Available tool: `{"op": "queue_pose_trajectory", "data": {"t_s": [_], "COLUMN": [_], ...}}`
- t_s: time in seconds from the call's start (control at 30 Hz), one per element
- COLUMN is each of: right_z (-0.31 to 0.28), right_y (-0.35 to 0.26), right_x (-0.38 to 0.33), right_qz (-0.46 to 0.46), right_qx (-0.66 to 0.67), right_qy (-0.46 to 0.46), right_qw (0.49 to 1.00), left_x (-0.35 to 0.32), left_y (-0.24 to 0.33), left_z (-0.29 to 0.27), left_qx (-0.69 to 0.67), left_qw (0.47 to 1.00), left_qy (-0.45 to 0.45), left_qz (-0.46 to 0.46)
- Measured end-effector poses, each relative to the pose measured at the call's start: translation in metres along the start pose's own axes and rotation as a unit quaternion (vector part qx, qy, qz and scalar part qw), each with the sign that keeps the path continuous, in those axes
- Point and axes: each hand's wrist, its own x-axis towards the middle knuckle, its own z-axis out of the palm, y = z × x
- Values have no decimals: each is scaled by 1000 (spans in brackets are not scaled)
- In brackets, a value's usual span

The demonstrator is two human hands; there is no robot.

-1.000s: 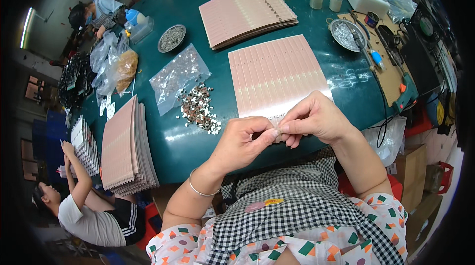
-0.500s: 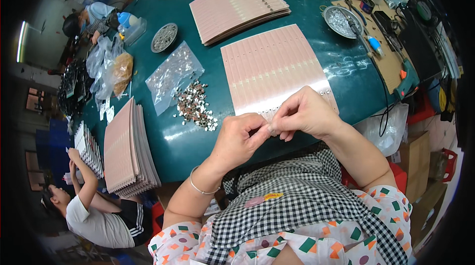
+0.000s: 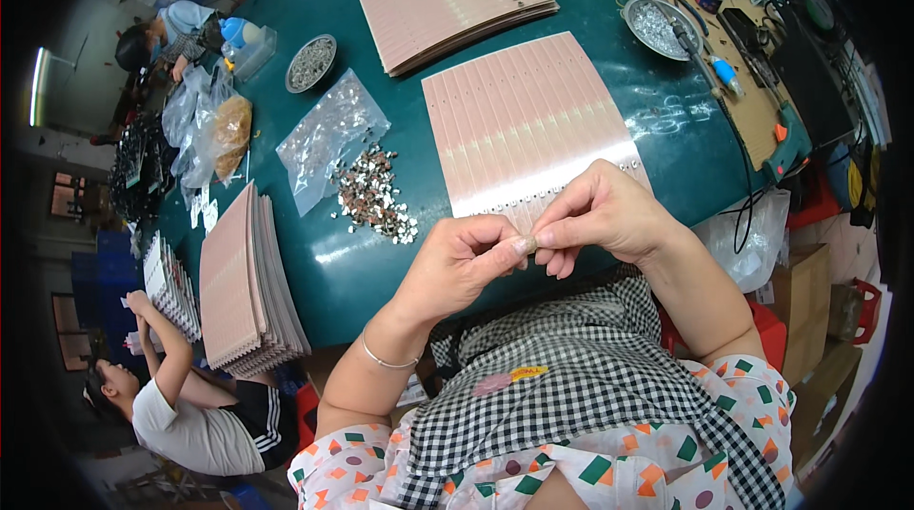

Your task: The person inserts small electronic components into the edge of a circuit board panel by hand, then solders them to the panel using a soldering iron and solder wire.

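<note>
My left hand point(image 3: 465, 260) and my right hand point(image 3: 606, 221) meet at the near edge of a pale pink sheet of joined strips point(image 3: 524, 120). Thumb and fingers of both are pinched together, tip to tip. A tiny pale bit shows at the fingertips, too small to name. Small metal pieces line the sheet's near edge, partly behind my hands. Left of the sheet lies a loose heap of small shiny metal pieces point(image 3: 376, 196), beside a clear plastic bag point(image 3: 328, 134) holding more of them.
Stacks of pink sheets stand at the back point(image 3: 457, 0) and at the left point(image 3: 233, 272). Bowls of small parts sit left point(image 3: 311, 64) and right point(image 3: 657, 29). A soldering iron point(image 3: 705, 62) and a glue gun point(image 3: 788, 140) lie at the right. Two co-workers are at the left.
My joined fingertips have shifted slightly right, still pinched. The whole view has tilted a little; the sheets and heap stay put on the table.
</note>
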Motion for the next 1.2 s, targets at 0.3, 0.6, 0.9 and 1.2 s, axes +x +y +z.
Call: {"op": "queue_pose_trajectory", "data": {"t_s": [0.3,0.6,0.9,1.2], "right_z": [2,8,0,-4], "right_y": [4,19,18,16], "right_x": [0,8,2,-3], "right_qz": [-20,11,12,10], "right_qx": [-22,-3,28,36], "right_qy": [1,79,55,10], "right_qw": [1000,997,998,999], "left_x": [0,1,-2,-1], "left_y": [0,-13,-8,-1], "left_z": [3,7,10,11], "left_qx": [7,200,230,261], "left_qw": [1000,973,964,952], "left_qy": [-2,84,82,56], "left_qz": [-15,75,106,151]}}
